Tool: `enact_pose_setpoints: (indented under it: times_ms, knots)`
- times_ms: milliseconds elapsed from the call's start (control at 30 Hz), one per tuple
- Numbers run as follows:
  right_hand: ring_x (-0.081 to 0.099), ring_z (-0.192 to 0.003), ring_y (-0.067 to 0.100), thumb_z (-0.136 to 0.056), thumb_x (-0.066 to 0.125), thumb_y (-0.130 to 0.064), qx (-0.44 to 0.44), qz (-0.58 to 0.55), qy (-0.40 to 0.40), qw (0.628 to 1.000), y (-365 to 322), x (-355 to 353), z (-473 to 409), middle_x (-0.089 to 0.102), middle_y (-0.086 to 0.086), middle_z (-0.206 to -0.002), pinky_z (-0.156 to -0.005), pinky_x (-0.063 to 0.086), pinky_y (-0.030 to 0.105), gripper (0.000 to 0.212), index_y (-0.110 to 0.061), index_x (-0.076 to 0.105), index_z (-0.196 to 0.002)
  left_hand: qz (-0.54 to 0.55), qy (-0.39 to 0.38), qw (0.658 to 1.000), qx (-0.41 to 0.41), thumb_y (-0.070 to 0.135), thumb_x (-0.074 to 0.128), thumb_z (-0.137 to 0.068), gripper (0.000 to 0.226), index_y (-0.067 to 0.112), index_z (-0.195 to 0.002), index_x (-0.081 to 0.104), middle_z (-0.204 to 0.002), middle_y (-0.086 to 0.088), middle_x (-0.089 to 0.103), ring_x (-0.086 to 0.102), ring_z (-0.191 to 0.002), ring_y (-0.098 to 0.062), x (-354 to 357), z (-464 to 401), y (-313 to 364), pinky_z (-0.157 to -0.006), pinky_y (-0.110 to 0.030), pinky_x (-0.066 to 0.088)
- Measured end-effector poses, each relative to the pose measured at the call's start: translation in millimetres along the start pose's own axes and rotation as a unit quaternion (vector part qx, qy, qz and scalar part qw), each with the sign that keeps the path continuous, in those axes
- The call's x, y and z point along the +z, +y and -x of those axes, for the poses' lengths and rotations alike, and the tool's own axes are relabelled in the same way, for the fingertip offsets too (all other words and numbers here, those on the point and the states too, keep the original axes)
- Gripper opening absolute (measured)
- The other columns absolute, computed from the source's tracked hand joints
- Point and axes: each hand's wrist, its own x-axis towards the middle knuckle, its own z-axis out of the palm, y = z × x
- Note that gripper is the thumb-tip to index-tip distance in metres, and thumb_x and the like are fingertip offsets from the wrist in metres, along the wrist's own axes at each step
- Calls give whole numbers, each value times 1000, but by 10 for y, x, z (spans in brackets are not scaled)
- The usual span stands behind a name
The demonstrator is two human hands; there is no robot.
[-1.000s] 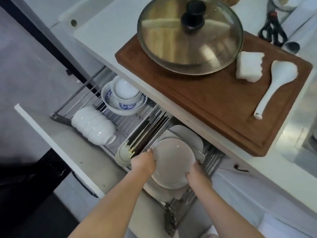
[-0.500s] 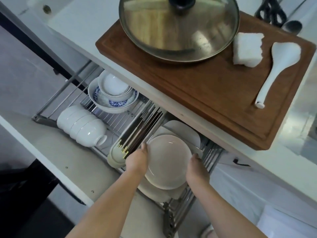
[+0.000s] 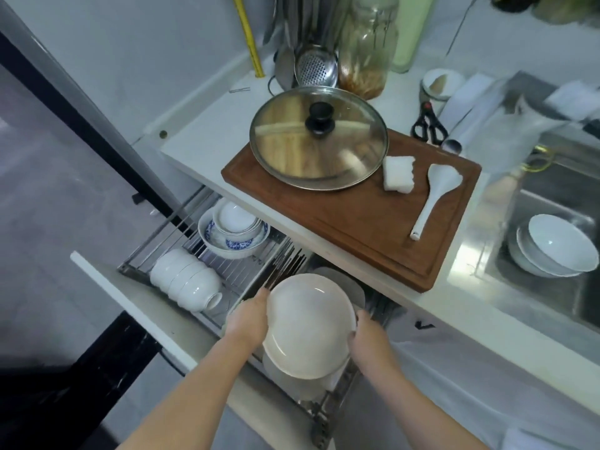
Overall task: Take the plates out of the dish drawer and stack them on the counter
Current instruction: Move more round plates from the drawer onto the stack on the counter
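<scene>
A: What's in the dish drawer [image 3: 136, 280]?

B: It stands open below the counter [image 3: 207, 138], with a wire rack inside. At the far left, a blue-patterned bowl [image 3: 232, 243] holds a smaller white bowl [image 3: 234, 219]. Nearer the drawer front, a row of white bowls [image 3: 185, 283] lies on its side, nested together. Dark chopsticks [image 3: 285, 263] lie between the bowls and the plate section.

A: And the plates?

B: One cream plate [image 3: 309, 324] is clamped between both hands, the left hand [image 3: 247, 321] closed on its left rim, the right hand [image 3: 368, 337] on its right rim. It is tilted, face towards the camera, just above the rack. Another plate [image 3: 341, 282] stands behind it, and a further plate edge [image 3: 292, 381] shows beneath it.

A: How many plates remain in there?

B: I cannot tell; the held plate covers most of them, and the counter's edge cuts off the back of the rack.

A: What's on the counter?

B: A wooden cutting board [image 3: 363, 222] bearing a glass pot lid [image 3: 318, 138], a white sponge [image 3: 398, 173] and a white rice paddle [image 3: 435, 196]. Behind it are scissors [image 3: 428, 121] and a glass jar [image 3: 368, 47], whose contents are too blurred to name.

A: The sink [image 3: 506, 196]?

B: It holds two white bowls [image 3: 555, 250], one nested in the other. The sink's right part is cut off by the frame
</scene>
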Motion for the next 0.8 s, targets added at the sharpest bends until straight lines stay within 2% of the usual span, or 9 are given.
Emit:
enact_pose_setpoints:
  times_ms: [233, 300, 400, 433, 500, 567, 633, 700, 800]
  knots:
    - [62, -84, 25, -90, 45, -15, -46, -27, 39, 998, -176, -546, 454, 65, 3, -97, -72, 55, 41, 22, -15, 44, -112, 5, 33, 999, 27, 6, 43, -86, 33, 14, -118, 45, -107, -9, 65, 62, -97, -29, -693, 374, 255, -80, -42, 52]
    - [59, -82, 23, -90, 45, -17, -61, -35, 62, 996, -163, -708, 546, 64, 2, -97, -66, 49, 34, 24, -15, 45, -113, 8, 47, 998, 45, 7, 48, -82, 36, 16, -116, 47, -104, -6, 65, 61, -94, -27, -900, 458, 379, -77, -40, 52]
    - [55, -80, 21, -91, 46, -21, -74, -52, 100, 991, -134, -981, 636, 62, 1, -100, -60, 40, 28, 27, -17, 45, -118, 1, 84, 994, 71, 11, 50, -78, 36, 19, -113, 49, -101, -3, 65, 61, -91, -24, -1198, 567, 647, -64, -33, 44]
    - [55, -80, 19, -93, 47, -24, -72, -62, 114, 989, -114, -1085, 664, 60, -1, -97, -60, 42, 27, 26, -18, 44, -118, -3, 94, 992, 81, 11, 50, -79, 36, 19, -114, 48, -100, -4, 64, 61, -92, -25, -1285, 599, 768, -65, -33, 44]
    - [59, -87, 19, -94, 49, -30, -71, -87, 142, 984, -38, -1309, 722, 59, -3, -101, -70, 49, 30, 24, -21, 44, -116, -13, 111, 988, 102, 11, 51, -80, 36, 19, -114, 46, -98, -5, 63, 61, -92, -27, -1429, 655, 1040, -70, -37, 49]
    - [61, -92, 21, -94, 51, -30, -77, -101, 173, 977, 107, -1550, 774, 62, -2, -103, -75, 50, 34, 22, -20, 45, -112, -24, 128, 984, 124, 11, 52, -80, 34, 16, -112, 47, -100, -6, 63, 60, -94, -29, -1532, 703, 1352, -71, -37, 47]
    - [61, -88, 23, -92, 51, -24, -69, -105, 202, 971, 305, -1813, 826, 63, 1, -98, -72, 50, 35, 18, -16, 46, -108, -27, 140, 979, 146, 13, 54, -80, 32, 16, -111, 50, -105, -5, 64, 60, -98, -28, -1587, 743, 1697, -70, -34, 44]
    - [62, -85, 26, -91, 49, -18, -51, -103, 224, 968, 543, -2090, 873, 64, 5, -96, -70, 50, 37, 14, -13, 47, -104, -22, 141, 975, 170, 14, 54, -80, 29, 18, -109, 52, -104, -3, 65, 61, -94, -24, -1595, 784, 2074, -70, -34, 49]
    - [61, -81, 27, -90, 48, -14, -26, -95, 255, 962, 972, -2502, 968, 65, 7, -95, -66, 48, 35, 11, -13, 46, -101, -14, 130, 969, 212, 13, 54, -82, 37, 20, -118, 52, -108, -3, 65, 61, -99, -24, -1524, 846, 2692, -74, -35, 51]
